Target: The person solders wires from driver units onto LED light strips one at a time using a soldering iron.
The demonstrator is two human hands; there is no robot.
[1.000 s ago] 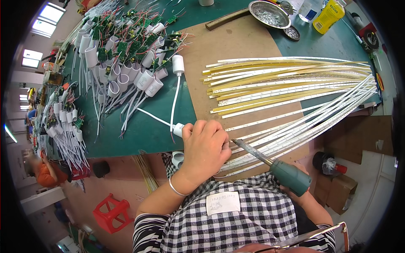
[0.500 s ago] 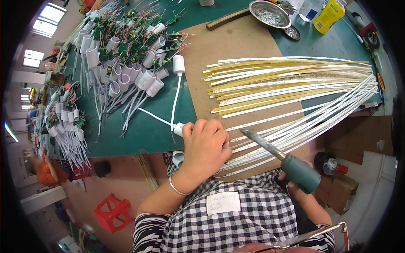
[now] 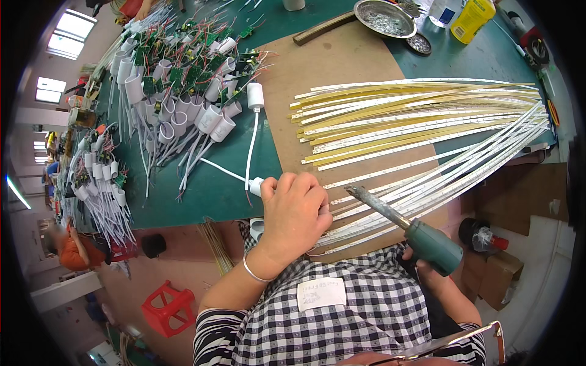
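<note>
My left hand [image 3: 294, 213] is closed over the near edge of the work surface, beside the left ends of several white LED strips [image 3: 421, 192]. What its curled fingers hold is hidden under the hand. A white cylindrical housing [image 3: 256, 186] on a white cable pokes out at its left side. In my right hand [image 3: 434, 277] is a soldering iron [image 3: 433, 247] with a green handle. Its greyish metal tip points up and left, over the strips and a short way right of my left hand. Another white housing [image 3: 255, 96] lies with its cable on the green tabletop.
A pile of white housings [image 3: 183, 116] with green circuit boards and red wires covers the left tabletop. Yellow and white strips [image 3: 397, 122] lie on a brown board [image 3: 317, 61]. Behind are a metal bowl [image 3: 384, 19] and yellow bottle [image 3: 472, 21]. A red stool [image 3: 169, 309] stands lower left.
</note>
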